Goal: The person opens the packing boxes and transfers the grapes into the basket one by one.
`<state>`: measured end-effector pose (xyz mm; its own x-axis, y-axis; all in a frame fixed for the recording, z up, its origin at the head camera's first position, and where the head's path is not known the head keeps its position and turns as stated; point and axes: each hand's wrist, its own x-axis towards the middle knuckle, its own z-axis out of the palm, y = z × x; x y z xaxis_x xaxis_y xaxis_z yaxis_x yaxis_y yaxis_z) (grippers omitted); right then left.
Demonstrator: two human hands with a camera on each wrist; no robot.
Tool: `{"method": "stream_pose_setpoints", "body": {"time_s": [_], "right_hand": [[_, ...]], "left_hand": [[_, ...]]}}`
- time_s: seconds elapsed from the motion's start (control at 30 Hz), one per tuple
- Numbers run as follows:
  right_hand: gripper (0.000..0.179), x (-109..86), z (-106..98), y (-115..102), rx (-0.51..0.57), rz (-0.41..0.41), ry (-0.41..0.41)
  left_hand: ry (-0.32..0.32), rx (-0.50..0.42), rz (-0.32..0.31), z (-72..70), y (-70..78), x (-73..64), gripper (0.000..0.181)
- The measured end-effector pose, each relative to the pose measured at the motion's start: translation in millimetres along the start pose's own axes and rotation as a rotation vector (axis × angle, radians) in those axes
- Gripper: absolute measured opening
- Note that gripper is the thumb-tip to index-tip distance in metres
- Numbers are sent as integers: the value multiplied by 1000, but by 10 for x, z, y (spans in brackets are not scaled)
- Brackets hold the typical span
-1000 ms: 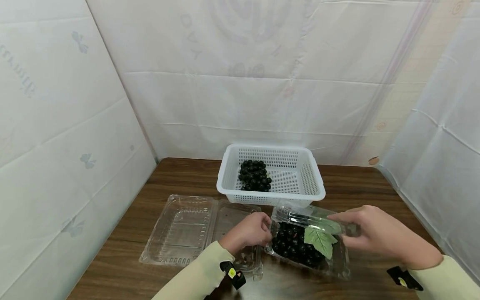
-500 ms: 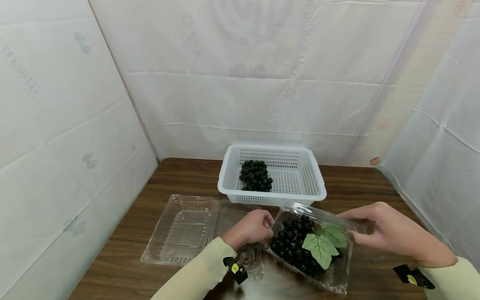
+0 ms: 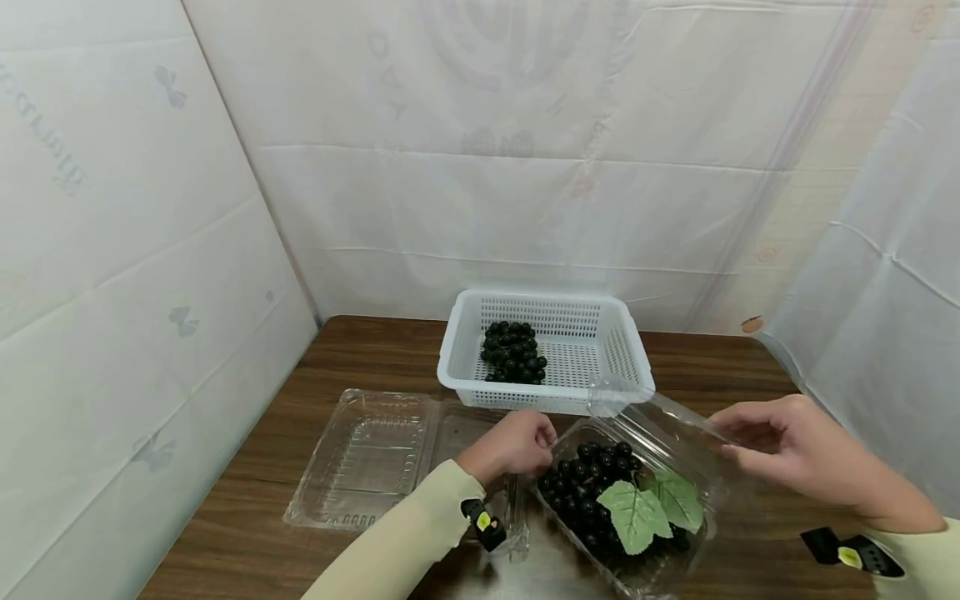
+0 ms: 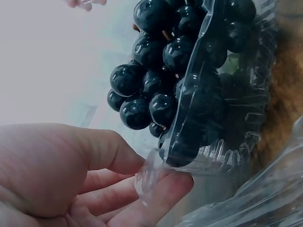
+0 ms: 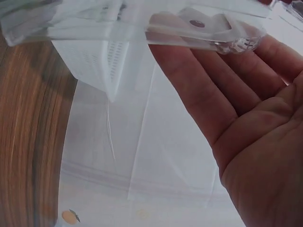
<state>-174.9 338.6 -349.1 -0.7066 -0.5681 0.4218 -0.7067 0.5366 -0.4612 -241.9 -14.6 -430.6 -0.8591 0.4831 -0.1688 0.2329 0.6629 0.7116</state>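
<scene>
A clear plastic clamshell container [image 3: 581,546] holds a bunch of dark grapes [image 3: 585,492] with green leaves [image 3: 637,517] on top. My left hand [image 3: 517,446] pinches the container's rim tab at its left corner; in the left wrist view its thumb and fingers [image 4: 177,184] meet at the clear tab beside the grapes. At the right, my right hand [image 3: 795,450] holds the edge of the raised, tilted clear lid [image 3: 667,425]. The right wrist view has the fingers [image 5: 189,75] behind the lid's edge; the thumb is mostly hidden there.
Behind stands a white perforated basket [image 3: 547,393] with another bunch of dark grapes [image 3: 513,354] at its left side. A second clear clamshell [image 3: 367,467] lies opened flat on the wooden table [image 3: 247,500], partly under my left forearm. White sheets [image 3: 450,208] enclose the back and sides.
My right hand has moved right, swinging the lid up off the grapes and toward the right. The container has turned and shifted slightly nearer. My left hand keeps its pinch, drifting slightly right.
</scene>
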Motion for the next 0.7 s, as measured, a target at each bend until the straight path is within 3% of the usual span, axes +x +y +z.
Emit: {"method": "stream_pose_setpoints", "body": {"time_s": [0.4, 0.53, 0.7], "right_hand": [[27, -151, -22, 13, 121, 112, -39], [24, -189, -20, 19, 139, 156, -48], [21, -203, -5, 13, 104, 187, -41]], "left_hand": [[5, -20, 15, -36, -17, 146, 17], [63, 6, 42, -26, -45, 96, 14], [192, 39, 66, 11, -61, -119, 19]]}}
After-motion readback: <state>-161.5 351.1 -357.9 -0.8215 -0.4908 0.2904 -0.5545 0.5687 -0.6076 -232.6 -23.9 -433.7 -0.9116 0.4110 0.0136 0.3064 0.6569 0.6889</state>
